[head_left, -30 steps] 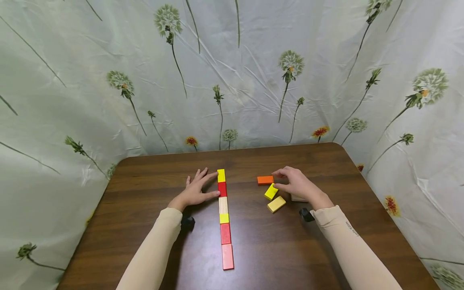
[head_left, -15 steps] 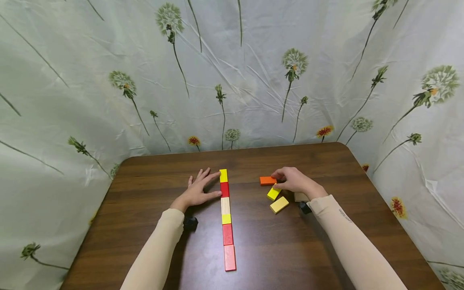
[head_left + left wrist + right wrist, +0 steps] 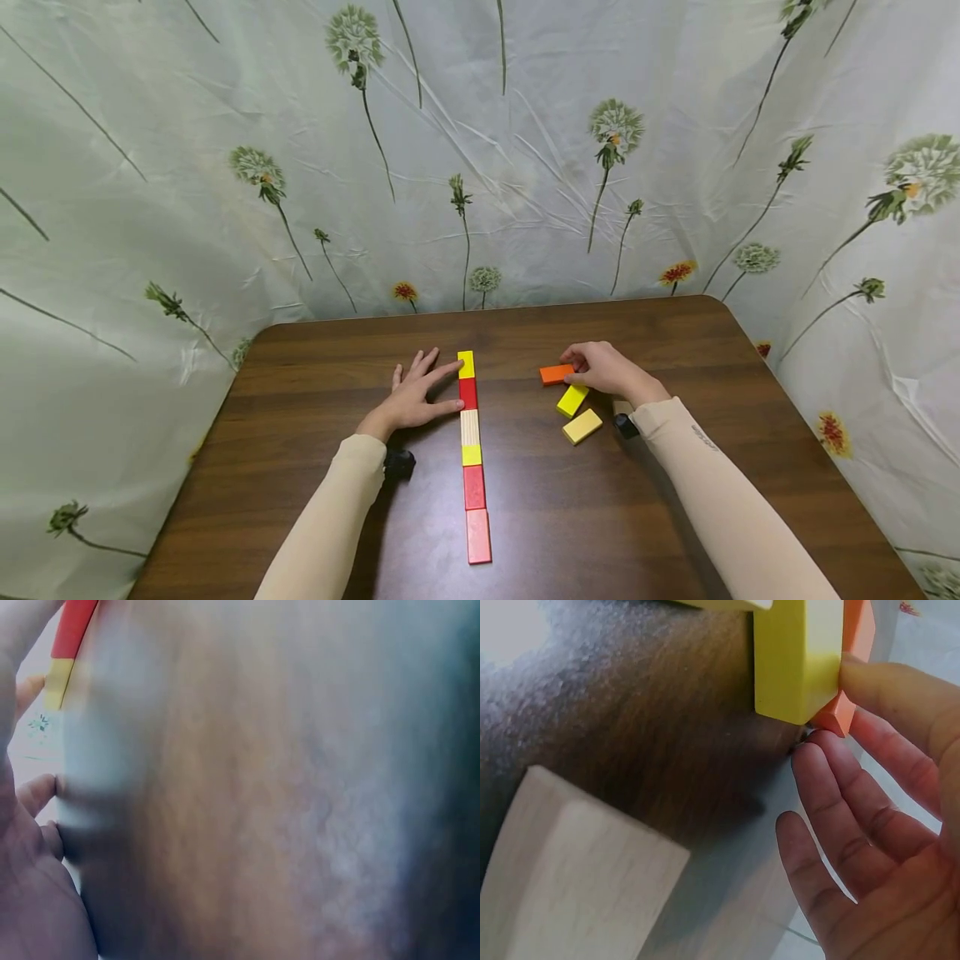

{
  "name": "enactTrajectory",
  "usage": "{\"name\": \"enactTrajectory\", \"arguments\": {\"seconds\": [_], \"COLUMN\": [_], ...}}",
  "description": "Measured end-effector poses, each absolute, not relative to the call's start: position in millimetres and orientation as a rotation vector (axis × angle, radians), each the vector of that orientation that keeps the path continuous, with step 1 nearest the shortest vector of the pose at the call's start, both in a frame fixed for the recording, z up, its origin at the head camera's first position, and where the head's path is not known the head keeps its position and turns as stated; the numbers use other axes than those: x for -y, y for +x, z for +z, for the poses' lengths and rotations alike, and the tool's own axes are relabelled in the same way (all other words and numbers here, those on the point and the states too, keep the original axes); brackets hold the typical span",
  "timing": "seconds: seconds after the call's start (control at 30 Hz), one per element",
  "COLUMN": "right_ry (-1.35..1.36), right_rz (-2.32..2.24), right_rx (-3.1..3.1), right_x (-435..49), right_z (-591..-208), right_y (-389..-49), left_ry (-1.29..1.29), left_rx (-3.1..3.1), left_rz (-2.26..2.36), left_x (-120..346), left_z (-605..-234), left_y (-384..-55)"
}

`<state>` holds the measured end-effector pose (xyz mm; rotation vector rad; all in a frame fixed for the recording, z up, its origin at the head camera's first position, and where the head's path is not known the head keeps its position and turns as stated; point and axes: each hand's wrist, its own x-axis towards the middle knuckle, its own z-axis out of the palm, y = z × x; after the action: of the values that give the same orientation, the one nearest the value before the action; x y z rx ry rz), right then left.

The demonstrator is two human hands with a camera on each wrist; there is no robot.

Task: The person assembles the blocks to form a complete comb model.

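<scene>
While the left hand (image 3: 411,402) lies at the left side of the row of blocks (image 3: 470,433), its fingers are spread wide and it grips nothing. Its index fingertip touches the yellow block (image 3: 468,364) at the far end of the row, and its thumb touches the red block (image 3: 468,391), which is second from that end. Coming nearer along the row, there follow a pale wooden block (image 3: 469,423), a short yellow piece (image 3: 471,455), another red block (image 3: 474,487) and, at the near end, a pink block (image 3: 478,536); they lie flat, end to end. To the right of the row and well apart from it, the right hand (image 3: 609,369) holds a narrow pinch, with thumb and index finger on the right end of the orange block (image 3: 555,375). This orange block lies level with the far part of the row. Also on the right of the row are a slanted bright yellow block (image 3: 572,402), a light yellow block (image 3: 582,426) and a plain wood block (image 3: 592,862), the last partly hidden by the wrist in the head view. Whether the thumb also touches the bright yellow block, I cannot tell. Under the row is a brown table (image 3: 540,517); beyond its far end hangs a flowered cloth (image 3: 525,167).
</scene>
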<state>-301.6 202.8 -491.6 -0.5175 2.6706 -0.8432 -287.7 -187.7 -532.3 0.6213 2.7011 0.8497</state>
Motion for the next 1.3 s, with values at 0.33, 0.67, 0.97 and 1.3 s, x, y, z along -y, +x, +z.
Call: {"name": "enactTrajectory", "arguments": {"seconds": [0.33, 0.67, 0.97, 1.3], "right_ry": [-0.439, -0.486, -0.501, -0.524], "right_rz": [-0.817, -0.740, -0.738, -0.698], "right_rx": [-2.681, -2.714, -2.775, -2.823], "right_x": [-199.5, -192.7, -173.8, -135.8], "right_z": [-493.6, -489.4, -491.6, -491.3], "right_y": [-308.1, -310.0, -317.9, -328.7], "left_ry": [0.634, 0.614, 0.650, 0.607], "left_rx": [-2.704, -2.702, -2.717, -2.698], "left_rz": [0.889, 0.891, 0.917, 0.842], "left_x": [188.2, 190.3, 190.6, 188.1], "left_z": [-537.4, -544.7, -546.6, -536.4], "left_y": [-289.1, -291.8, -291.4, -290.3]}}
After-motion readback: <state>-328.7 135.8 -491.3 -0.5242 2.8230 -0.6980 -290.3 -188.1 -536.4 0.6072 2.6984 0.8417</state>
